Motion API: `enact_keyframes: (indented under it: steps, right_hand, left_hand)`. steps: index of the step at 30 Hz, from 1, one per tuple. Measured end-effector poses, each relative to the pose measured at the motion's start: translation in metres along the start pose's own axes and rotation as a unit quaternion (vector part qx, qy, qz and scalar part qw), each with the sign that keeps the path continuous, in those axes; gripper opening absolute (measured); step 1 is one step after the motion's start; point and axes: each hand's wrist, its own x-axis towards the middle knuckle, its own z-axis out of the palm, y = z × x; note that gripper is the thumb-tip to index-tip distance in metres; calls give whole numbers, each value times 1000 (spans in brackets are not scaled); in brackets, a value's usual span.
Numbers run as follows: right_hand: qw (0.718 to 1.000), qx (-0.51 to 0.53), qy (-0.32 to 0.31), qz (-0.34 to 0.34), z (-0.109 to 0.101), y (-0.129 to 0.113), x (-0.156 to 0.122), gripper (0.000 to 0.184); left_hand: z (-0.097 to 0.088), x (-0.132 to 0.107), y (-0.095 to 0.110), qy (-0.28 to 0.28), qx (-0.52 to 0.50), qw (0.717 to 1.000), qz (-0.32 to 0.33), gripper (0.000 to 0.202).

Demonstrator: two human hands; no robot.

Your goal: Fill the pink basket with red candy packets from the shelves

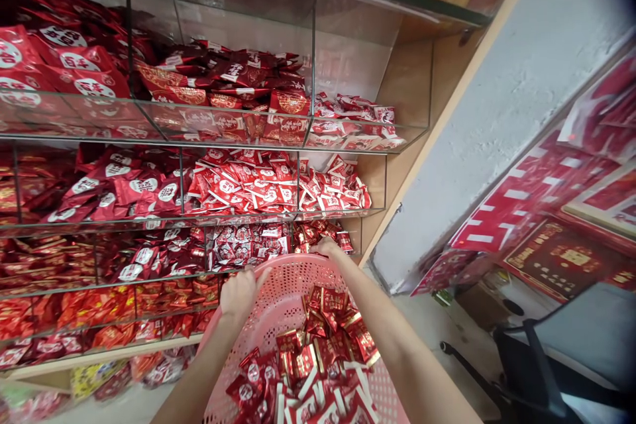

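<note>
Pink basket [278, 286], its near end cut off by the bottom edge, was in front of glass-fronted shelves [199, 144]. The left hand [241, 295] gripped its rim, while the right hand [325, 247] was by the far rim, fingers too obscured to tell their hold. Red packets [338, 346] lay inside, the nearest cropped.

We see two bare forearms, the left one [199, 368] and the right one [392, 338], both slim and smooth in outline, broader towards the lower edge of the view and tapering to narrow, uncovered wrists. The left hand [240, 295] is bare, with a broad, rounded back, softly bent knuckles and a thumb we can make out. The right hand [325, 247], also bare, looks smaller (its fingers are too indistinct for us to count).
</note>
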Motion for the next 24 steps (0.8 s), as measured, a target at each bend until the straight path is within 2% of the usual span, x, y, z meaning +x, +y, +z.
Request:
enact_keyframes:
  steps: [3,7,12,17,21,24]
  right_hand:
    - [999,31,8,-2,4,5,1,22]
    - [995,86,38,-7,7,11,1,31]
    - [980,190,55,-27,0,10,-6,30]
    - [951,305,18,-53,-28,9,-32,30]
    - [923,376,-55,-64,-59,17,-65,33]
    - [898,420,-106,-68,-75,24,-92,31]
  left_hand:
    - [0,0,0,1,1,1000,0,69]
    - [-2,0,1,6,1,1000,-3,66]
    - [-3,0,1,14,5,1000,2,65]
    - [-4,-1,1,10,1,1000,2,68]
    - [-5,-1,1,8,-5,1000,-5,69]
    - [-6,-1,2,6,-3,1000,-3,70]
